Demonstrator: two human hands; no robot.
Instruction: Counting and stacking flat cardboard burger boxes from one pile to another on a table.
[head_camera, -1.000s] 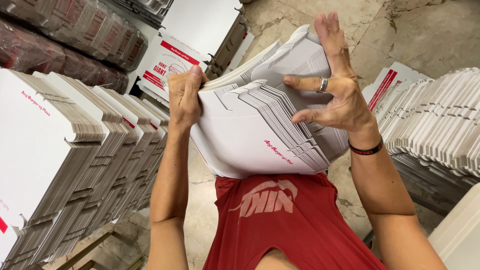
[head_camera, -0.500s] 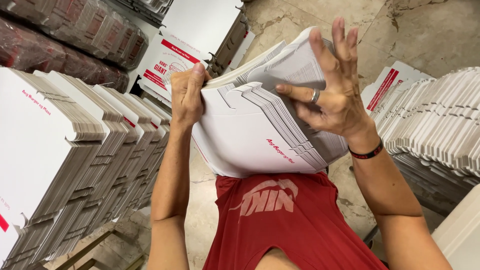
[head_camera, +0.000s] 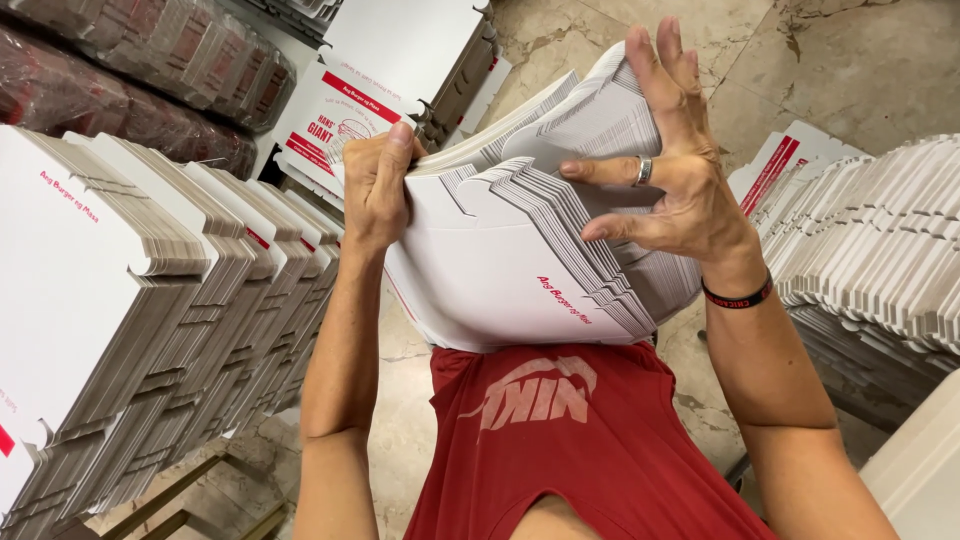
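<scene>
**Stack of flat white cartons held and fanned**

Both hands carry a thick bundle of flat carton blanks (head_camera: 520, 250) in front of the red shirt (head_camera: 560, 440). Left hand (head_camera: 375, 185): grip clamped on the bundle's left edge, thumb on top. Right hand (head_camera: 680, 180): grip wide, fingers splayed against the fanned right edge, ring visible, black wristband (head_camera: 738, 296) below.

Judgement: fanning goes best with the left clamp firm and the bundle square, right fingers riding the edges lightly so no blanks slip.

Left of the bundle, rows of stacked blanks (head_camera: 150, 300); right of it, another stack (head_camera: 880, 250). The bundle's underside and left palm are hidden; the side stacks are cut off by the frame.
</scene>
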